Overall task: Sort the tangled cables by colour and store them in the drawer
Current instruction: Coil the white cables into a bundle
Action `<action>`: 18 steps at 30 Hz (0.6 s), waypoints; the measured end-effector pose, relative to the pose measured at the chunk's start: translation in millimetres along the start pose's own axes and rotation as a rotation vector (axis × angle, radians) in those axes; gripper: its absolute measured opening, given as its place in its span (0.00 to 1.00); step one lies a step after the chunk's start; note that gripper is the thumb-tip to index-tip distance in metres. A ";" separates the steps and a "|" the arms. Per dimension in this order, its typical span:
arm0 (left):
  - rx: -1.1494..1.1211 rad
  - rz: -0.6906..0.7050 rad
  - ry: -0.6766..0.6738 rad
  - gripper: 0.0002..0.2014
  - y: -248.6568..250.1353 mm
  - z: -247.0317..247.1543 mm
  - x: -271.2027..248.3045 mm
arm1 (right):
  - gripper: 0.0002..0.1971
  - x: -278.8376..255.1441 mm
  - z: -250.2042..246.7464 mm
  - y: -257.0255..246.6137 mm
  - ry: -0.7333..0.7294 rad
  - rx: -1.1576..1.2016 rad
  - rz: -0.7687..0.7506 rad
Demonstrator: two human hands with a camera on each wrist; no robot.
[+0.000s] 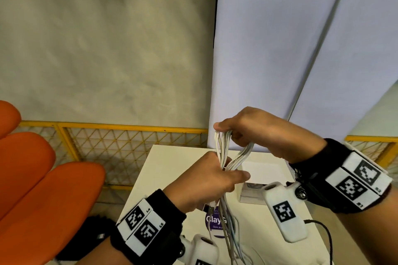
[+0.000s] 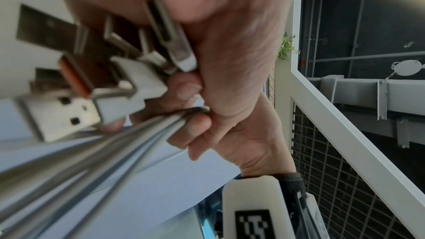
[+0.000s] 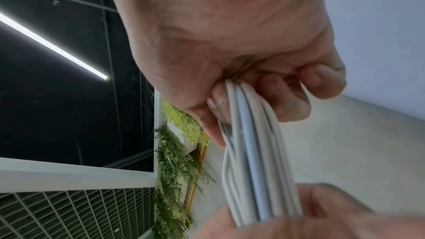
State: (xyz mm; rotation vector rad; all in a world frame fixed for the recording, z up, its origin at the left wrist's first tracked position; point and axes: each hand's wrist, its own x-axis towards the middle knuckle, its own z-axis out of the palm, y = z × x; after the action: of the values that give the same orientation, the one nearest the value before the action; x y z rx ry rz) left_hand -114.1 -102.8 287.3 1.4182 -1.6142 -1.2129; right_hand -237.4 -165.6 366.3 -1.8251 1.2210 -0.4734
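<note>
1. Head view: right hand [image 1: 254, 133] grips folded top of white cables [image 1: 226, 155]; left hand [image 1: 206, 180] clamps bundle below, above table [image 1: 155, 170].
2. Risk, imo: loose tails snag w/ plugs [image 2: 128, 79]; bundle re-tangles; drawer not seen.

An orange padded chair [image 1: 43, 178] fills the lower left, beside the white surface [image 1: 155, 178]. On that surface lies a purple printed card [image 1: 213, 221]; its lettering is partly hidden. Behind runs a yellow-framed mesh fence [image 1: 120, 146] below a pale grey wall [image 1: 107, 49]. Lilac fabric panels [image 1: 269, 49] hang to the right. Trailing green foliage [image 3: 177, 161] drops down a wall edge, and a strip light [image 3: 52, 46] crosses a dark ceiling.
</note>
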 end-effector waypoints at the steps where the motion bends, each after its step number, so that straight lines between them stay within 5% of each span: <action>1: -0.024 0.007 0.015 0.18 1.8 -0.3 0.5 | 0.20 0.9 -1.0 -1.3 0.007 0.001 -0.007; 7: -0.263 0.036 0.171 0.16 22.3 -11.4 4.8 | 0.22 4.5 -6.3 -2.1 0.133 0.082 -0.187; 12: -0.299 0.095 0.159 0.18 35.5 -14.6 5.1 | 0.27 1.8 7.5 4.7 -0.262 0.684 -0.203; 18: -0.192 -0.011 0.098 0.18 33.8 -13.6 6.3 | 0.13 -0.7 12.7 -11.0 -0.203 0.592 -0.266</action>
State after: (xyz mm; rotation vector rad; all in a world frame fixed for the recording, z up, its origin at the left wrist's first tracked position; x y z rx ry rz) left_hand -115.2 -112.5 322.9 1.3448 -1.3865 -1.2489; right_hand -222.7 -157.7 368.4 -1.4746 0.6104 -0.6941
